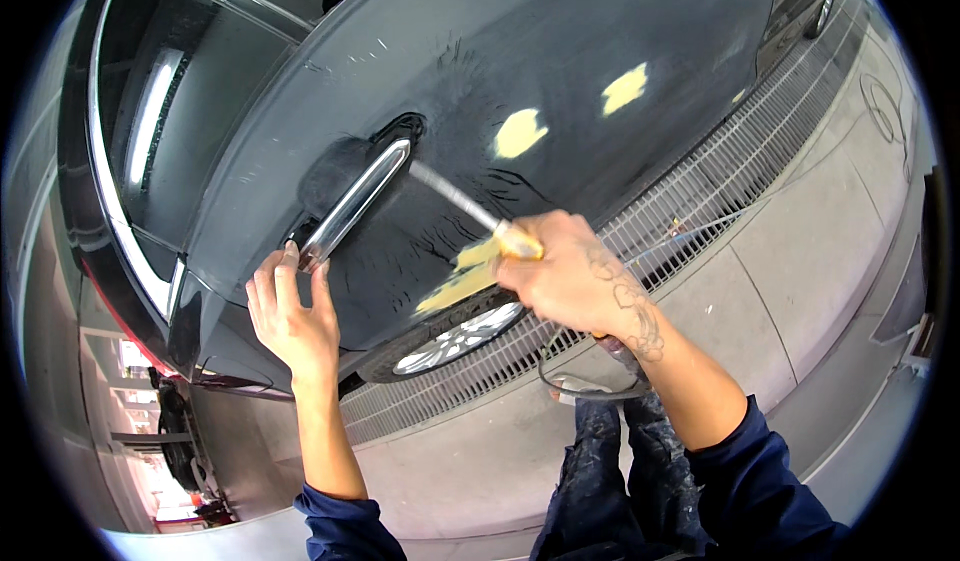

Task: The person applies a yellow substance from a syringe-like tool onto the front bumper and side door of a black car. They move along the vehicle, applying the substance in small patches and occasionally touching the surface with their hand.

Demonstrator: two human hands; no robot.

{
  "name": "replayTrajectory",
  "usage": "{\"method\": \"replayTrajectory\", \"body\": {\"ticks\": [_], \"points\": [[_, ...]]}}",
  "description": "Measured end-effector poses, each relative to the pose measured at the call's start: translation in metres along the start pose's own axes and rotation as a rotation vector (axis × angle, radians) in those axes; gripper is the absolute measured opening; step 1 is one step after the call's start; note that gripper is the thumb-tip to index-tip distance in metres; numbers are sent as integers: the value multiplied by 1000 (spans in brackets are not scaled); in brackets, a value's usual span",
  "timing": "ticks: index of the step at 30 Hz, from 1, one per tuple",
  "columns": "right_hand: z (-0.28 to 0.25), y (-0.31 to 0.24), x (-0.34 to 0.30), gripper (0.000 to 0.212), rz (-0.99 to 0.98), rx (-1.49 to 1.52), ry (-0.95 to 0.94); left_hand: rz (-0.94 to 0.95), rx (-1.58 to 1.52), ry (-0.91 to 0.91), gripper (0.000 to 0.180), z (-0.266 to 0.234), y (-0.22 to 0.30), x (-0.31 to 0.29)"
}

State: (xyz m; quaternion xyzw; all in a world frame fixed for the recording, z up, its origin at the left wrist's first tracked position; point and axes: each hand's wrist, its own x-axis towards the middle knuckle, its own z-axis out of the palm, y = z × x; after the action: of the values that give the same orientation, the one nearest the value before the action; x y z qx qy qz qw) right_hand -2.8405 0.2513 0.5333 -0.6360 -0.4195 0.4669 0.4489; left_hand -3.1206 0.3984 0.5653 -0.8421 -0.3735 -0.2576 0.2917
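Note:
A chrome door handle (358,201) sits slantwise on the dark grey, matt car door (560,51). At its lower left end is my left hand (292,311), thumb and fingertips on either side of that end. My right hand (565,271) is closed round the yellow grip of a screwdriver (455,196). The shaft, slightly blurred, points up and left, and its tip lies close to the upper right end of the handle. Whether the tip touches the handle I cannot tell. Dark scuffs and scrapes mark the paint around the handle.
Pale yellow patches (520,134) show on the door. Below it are a wheel (455,341) and a long floor grating (690,201). A thin hose (720,223) crosses the grating. A dark hose or tool (615,391) hangs near my legs. Car windows (200,91) stand at the left.

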Motion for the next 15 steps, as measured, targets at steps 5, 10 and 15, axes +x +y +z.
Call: {"method": "replayTrajectory", "body": {"ticks": [5, 10, 15], "points": [[17, -8, 7, 29, -132, -129, 31, -4, -2, -24, 48, -3, 2, 2], [26, -12, 2, 29, -131, -177, 59, -30, -7, -82, 53, -9, 4, -4], [34, 13, -6, 27, -21, -106, 21, 4, 17, -87, 57, -11, 0, -7]]}}
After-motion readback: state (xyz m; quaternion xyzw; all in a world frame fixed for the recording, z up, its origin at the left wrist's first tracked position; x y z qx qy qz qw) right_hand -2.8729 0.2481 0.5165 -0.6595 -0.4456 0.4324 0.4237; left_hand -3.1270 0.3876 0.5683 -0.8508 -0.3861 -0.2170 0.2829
